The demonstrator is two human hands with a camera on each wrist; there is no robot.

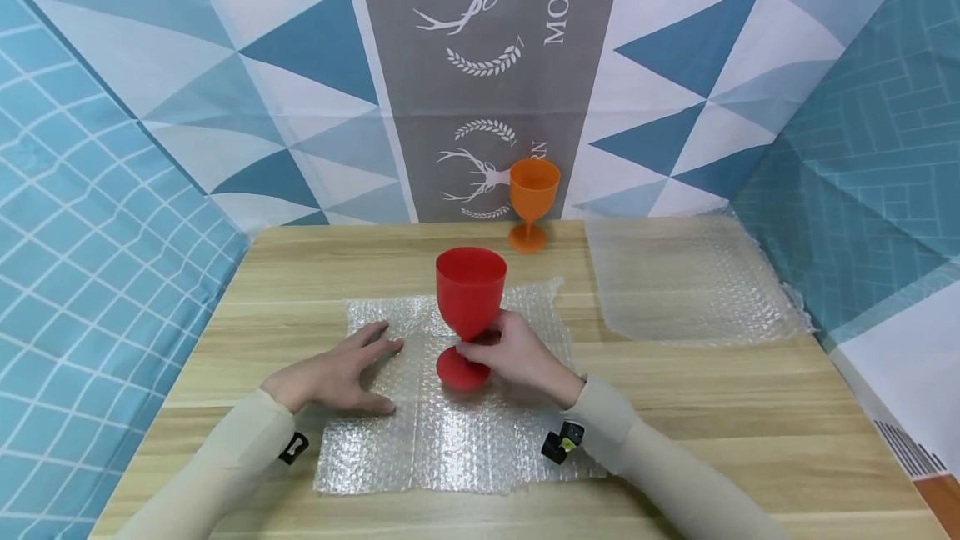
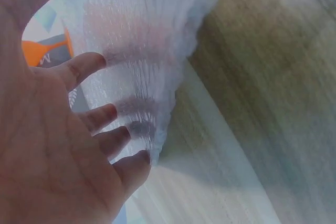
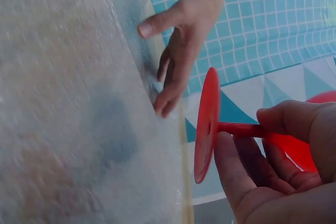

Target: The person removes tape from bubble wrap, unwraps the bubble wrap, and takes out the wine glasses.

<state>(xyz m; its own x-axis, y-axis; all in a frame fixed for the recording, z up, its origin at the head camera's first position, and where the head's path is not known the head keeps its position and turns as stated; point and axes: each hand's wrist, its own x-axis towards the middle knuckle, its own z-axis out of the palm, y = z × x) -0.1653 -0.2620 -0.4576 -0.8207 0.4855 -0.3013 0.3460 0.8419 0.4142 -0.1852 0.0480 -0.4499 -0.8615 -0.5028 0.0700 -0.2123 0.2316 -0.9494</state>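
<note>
In my right hand (image 1: 521, 357) is a red plastic goblet (image 1: 471, 290), gripped by its stem between thumb and fingers. The right wrist view shows the round foot of the goblet (image 3: 207, 124) standing clear of the bubble wrap. Beneath it a sheet of bubble wrap (image 1: 375, 448) lies on the wooden table. My left hand (image 1: 337, 373) is spread over the left edge of this sheet, its fingers nearly straight. In the left wrist view, the fingertips (image 2: 139, 163) touch the bubble wrap (image 2: 142, 35) and nothing is gripped.
An orange goblet (image 1: 534, 198) stands upright at the back of the table (image 1: 697, 407), near the patterned backdrop (image 1: 487, 90). Another piece of bubble wrap (image 1: 675, 282) lies at the back right, reaching the table's edge. Blue patterned cloth (image 1: 97, 215) hangs along the left side.
</note>
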